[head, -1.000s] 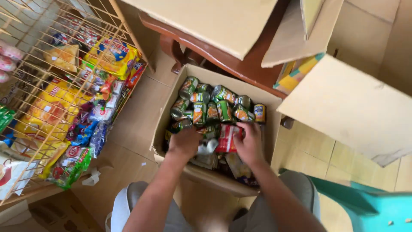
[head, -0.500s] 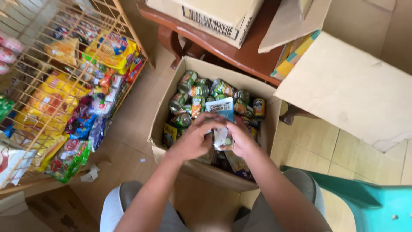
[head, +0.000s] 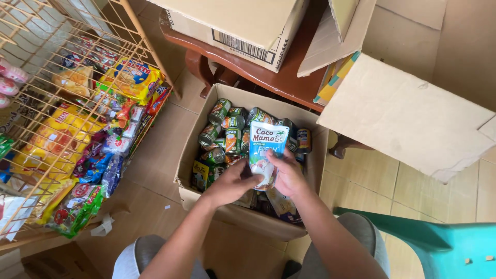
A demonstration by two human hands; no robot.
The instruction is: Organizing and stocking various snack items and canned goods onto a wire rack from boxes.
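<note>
Holding a blue-and-white pouch (head: 266,150) upright over the open box (head: 186,170), both hands grip its lower half. The left hand (head: 232,183) curls against the pouch's left edge, fingers closed on it; the right hand (head: 290,174) wraps the right side, thumb across the front. Below and behind the pouch, green-labelled cans (head: 222,129) lie packed in the box, some on their sides. To the left stands a wire rack (head: 46,93) hung with snack packets (head: 57,137). A turquoise chair (head: 439,243) sits at the right.
</note>
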